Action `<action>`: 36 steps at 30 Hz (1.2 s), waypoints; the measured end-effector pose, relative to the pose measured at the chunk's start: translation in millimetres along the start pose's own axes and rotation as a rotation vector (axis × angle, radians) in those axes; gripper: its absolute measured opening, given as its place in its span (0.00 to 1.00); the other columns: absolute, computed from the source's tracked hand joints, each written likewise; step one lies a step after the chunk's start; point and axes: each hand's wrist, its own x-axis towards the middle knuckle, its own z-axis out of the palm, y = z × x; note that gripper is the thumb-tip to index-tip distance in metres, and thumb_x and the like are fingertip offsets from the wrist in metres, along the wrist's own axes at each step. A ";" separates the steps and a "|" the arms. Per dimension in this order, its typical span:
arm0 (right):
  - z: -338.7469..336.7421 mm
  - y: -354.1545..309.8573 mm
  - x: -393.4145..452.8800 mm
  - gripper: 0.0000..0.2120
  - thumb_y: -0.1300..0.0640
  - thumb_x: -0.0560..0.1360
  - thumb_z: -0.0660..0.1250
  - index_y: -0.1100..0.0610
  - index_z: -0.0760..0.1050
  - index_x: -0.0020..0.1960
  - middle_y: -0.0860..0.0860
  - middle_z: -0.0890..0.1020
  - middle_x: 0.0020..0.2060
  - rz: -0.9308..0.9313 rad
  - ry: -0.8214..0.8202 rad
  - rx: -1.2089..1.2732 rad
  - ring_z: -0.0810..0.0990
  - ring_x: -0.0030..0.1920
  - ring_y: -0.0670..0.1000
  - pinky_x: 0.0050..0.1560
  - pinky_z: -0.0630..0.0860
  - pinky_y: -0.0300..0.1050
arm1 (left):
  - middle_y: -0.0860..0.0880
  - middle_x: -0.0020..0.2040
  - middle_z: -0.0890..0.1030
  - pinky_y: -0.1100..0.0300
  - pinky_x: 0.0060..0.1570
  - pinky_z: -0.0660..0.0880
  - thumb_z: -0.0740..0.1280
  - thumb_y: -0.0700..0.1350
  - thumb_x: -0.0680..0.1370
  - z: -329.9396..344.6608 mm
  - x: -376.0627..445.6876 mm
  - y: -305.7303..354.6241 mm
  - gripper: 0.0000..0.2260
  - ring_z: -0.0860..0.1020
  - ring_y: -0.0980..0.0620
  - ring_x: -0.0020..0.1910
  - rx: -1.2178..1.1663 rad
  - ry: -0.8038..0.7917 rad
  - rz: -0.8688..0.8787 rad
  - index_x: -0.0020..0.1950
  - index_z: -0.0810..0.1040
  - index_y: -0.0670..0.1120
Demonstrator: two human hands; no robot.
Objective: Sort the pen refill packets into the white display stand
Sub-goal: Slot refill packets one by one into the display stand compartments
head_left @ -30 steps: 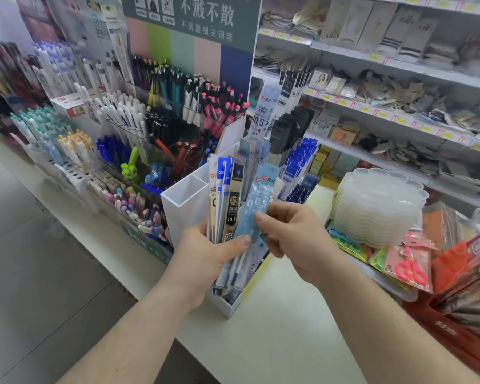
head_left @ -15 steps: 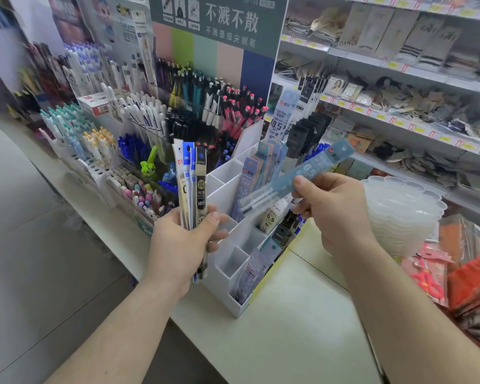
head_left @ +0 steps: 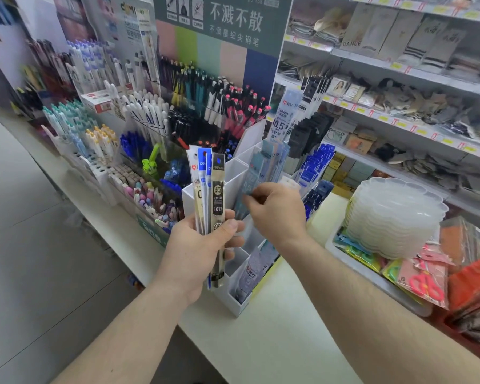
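Observation:
My left hand (head_left: pixel 203 245) grips a bundle of long pen refill packets (head_left: pixel 208 189), held upright in front of the white display stand (head_left: pixel 234 306) on the counter. My right hand (head_left: pixel 275 212) pinches a light-blue refill packet (head_left: pixel 251 184) that stands in an upper compartment of the stand among other light-blue packets. A lower compartment holds a clear packet (head_left: pixel 251 273). The lower ends of the packets in the stand are hidden by its walls.
Racks of pens (head_left: pixel 139 117) fill the counter left of the stand under a green sign (head_left: pixel 227 20). A stack of clear plastic trays (head_left: pixel 394 214) sits to the right, with scissors packs (head_left: pixel 424 284) beside it. Shelves of goods run behind. The white counter (head_left: pixel 275 342) lies below.
My right hand has carried the light-blue packet from the air down and left into the stand's upper compartment. The left hand keeps its bundle, now a little closer to the stand.

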 end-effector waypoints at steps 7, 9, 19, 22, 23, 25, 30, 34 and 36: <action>-4.5 2.5 -2.8 0.08 0.49 0.74 0.71 0.52 0.85 0.44 0.48 0.85 0.38 0.030 -0.122 -0.084 0.82 0.42 0.52 0.44 0.80 0.49 | 0.47 0.33 0.81 0.61 0.30 0.78 0.68 0.35 0.77 9.1 -2.9 -1.8 0.04 0.80 0.51 0.30 -0.102 -0.164 -0.129 0.49 0.80 0.42; -16.4 4.6 -7.3 0.07 0.51 0.74 0.71 0.53 0.84 0.41 0.45 0.83 0.33 0.102 -0.035 0.057 0.81 0.38 0.48 0.41 0.78 0.45 | 0.47 0.32 0.79 0.60 0.30 0.78 0.69 0.36 0.76 11.8 -2.4 -3.7 0.04 0.79 0.52 0.30 -0.089 -0.206 -0.154 0.49 0.81 0.42; -56.5 10.8 -51.4 0.12 0.56 0.71 0.76 0.66 0.80 0.40 0.64 0.80 0.36 0.239 -0.158 0.450 0.74 0.33 0.51 0.37 0.75 0.56 | 0.43 0.36 0.81 0.58 0.32 0.78 0.65 0.37 0.80 34.7 -3.1 -13.2 0.02 0.80 0.49 0.31 0.014 -0.385 -0.227 0.50 0.77 0.39; -63.5 17.9 -49.5 0.11 0.57 0.73 0.75 0.65 0.79 0.40 0.66 0.80 0.36 0.294 -0.094 0.538 0.74 0.33 0.54 0.35 0.75 0.57 | 0.40 0.43 0.84 0.54 0.36 0.81 0.62 0.40 0.82 37.4 -1.4 -7.9 0.09 0.83 0.46 0.37 -0.031 -0.397 -0.277 0.59 0.78 0.40; -66.3 19.0 -49.1 0.12 0.58 0.73 0.75 0.66 0.79 0.40 0.65 0.79 0.34 0.308 -0.084 0.566 0.74 0.32 0.52 0.34 0.73 0.53 | 0.40 0.44 0.85 0.52 0.38 0.82 0.61 0.40 0.81 38.4 -0.5 -6.4 0.10 0.84 0.46 0.38 -0.037 -0.394 -0.280 0.59 0.78 0.41; -71.1 21.2 -48.1 0.13 0.59 0.75 0.74 0.68 0.76 0.41 0.63 0.77 0.32 0.331 -0.078 0.634 0.71 0.27 0.46 0.29 0.68 0.44 | 0.40 0.47 0.85 0.48 0.46 0.82 0.63 0.42 0.80 39.9 1.8 -5.4 0.11 0.85 0.44 0.44 -0.016 -0.382 -0.270 0.60 0.78 0.42; -80.0 27.7 -43.5 0.12 0.61 0.76 0.71 0.70 0.75 0.43 0.60 0.76 0.30 0.363 -0.036 0.796 0.70 0.22 0.47 0.25 0.63 0.40 | 0.43 0.52 0.86 0.45 0.60 0.77 0.64 0.43 0.80 39.9 8.3 -6.1 0.11 0.83 0.43 0.55 0.041 -0.281 -0.228 0.61 0.80 0.44; -89.9 47.2 -37.8 0.12 0.60 0.78 0.70 0.61 0.75 0.36 0.51 0.76 0.25 0.401 0.092 0.863 0.69 0.21 0.47 0.23 0.64 0.39 | 0.44 0.49 0.86 0.54 0.45 0.82 0.65 0.43 0.79 33.2 11.1 -2.0 0.10 0.85 0.46 0.45 -0.006 -0.237 -0.176 0.59 0.79 0.44; -96.2 57.4 -36.6 0.11 0.60 0.78 0.69 0.59 0.76 0.37 0.51 0.77 0.26 0.424 0.179 0.889 0.70 0.21 0.45 0.22 0.65 0.37 | 0.43 0.48 0.86 0.56 0.40 0.82 0.66 0.43 0.77 28.1 12.3 -0.6 0.11 0.85 0.47 0.42 -0.057 -0.198 -0.158 0.58 0.79 0.43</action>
